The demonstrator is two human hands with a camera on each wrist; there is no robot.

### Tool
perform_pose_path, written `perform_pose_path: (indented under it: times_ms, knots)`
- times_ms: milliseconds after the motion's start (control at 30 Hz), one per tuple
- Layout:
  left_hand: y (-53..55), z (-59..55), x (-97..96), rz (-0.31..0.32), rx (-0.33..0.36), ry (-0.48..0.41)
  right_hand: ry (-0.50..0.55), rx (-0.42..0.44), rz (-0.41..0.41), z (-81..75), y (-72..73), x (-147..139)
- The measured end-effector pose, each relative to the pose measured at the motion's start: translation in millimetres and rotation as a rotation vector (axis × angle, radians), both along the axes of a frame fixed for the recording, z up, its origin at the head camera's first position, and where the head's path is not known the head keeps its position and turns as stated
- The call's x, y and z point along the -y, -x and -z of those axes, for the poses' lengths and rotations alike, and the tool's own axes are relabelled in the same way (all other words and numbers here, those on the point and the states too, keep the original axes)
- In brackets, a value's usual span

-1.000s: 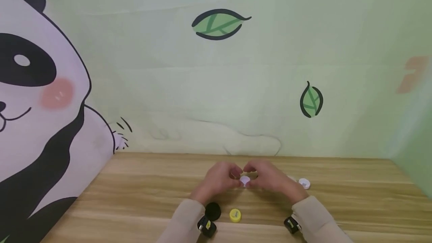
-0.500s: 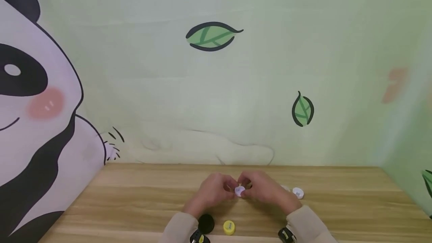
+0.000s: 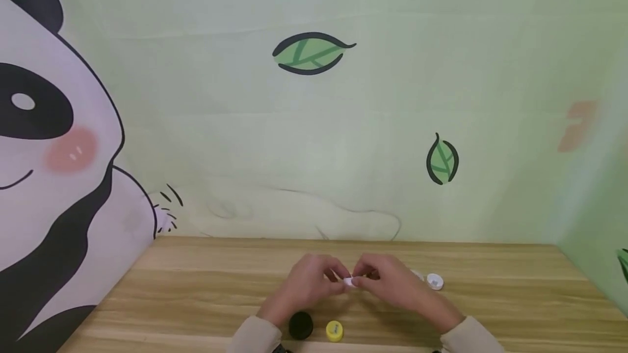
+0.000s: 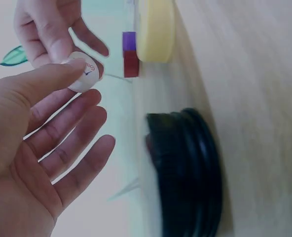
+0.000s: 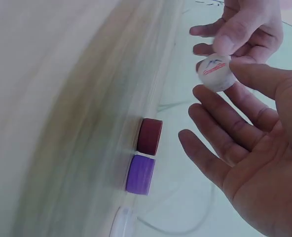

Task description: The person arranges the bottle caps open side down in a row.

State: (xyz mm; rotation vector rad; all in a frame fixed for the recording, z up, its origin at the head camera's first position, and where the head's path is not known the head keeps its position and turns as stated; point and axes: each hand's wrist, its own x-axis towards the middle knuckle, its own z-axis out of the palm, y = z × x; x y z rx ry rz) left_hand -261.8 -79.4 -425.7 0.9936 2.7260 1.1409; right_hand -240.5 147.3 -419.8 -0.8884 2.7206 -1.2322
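Observation:
A small white bottle cap [image 3: 348, 282] is pinched between the fingertips of both hands, over the middle of the table. My left hand [image 3: 313, 281] grips its left side, thumb on the near face; my right hand [image 3: 388, 281] grips the right. From the left wrist, the white cap [image 4: 87, 74] shows red print and a small blue mark. In the right wrist view, the white cap [image 5: 215, 72] carries a red band and blue writing. The lower fingers of both hands spread loosely beneath it.
A black ridged lid [image 3: 301, 325] and a yellow cap [image 3: 334, 331] lie near my left forearm. Beside my right hand sits another white cap [image 3: 434, 281]. Dark red [image 5: 150, 137] and purple [image 5: 140, 174] caps stand beyond the hands. A printed backdrop rises behind the table.
The white cap has tipped from showing its round face to showing more of its edge in the head view. The yellowish thing glimpsed behind it is now hidden. The head view has tilted upward.

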Motion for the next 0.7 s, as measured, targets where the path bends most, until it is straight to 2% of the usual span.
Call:
perform_pose_path:
  times_ms: [167, 333, 500, 700]
  knots:
    - [-12.7, -9.6, -0.2, 0.019, 0.034, -0.041, 0.075, 0.06, -0.01, -5.4, -14.8, -7.2]
    - [-25.8, -12.7, -4.7, 0.043, 0.065, -0.079, 0.117, 0.102, -0.005, -5.1, -26.1, -12.5]
    - [-34.6, -11.0, -6.3, 0.091, 0.031, -0.1, 0.138, 0.159, 0.035, -3.2, -35.0, -16.3]
    - [-36.0, -9.6, -7.7, 0.144, -0.002, -0.121, 0.18, 0.197, 0.064, -3.6, -37.3, -22.8]
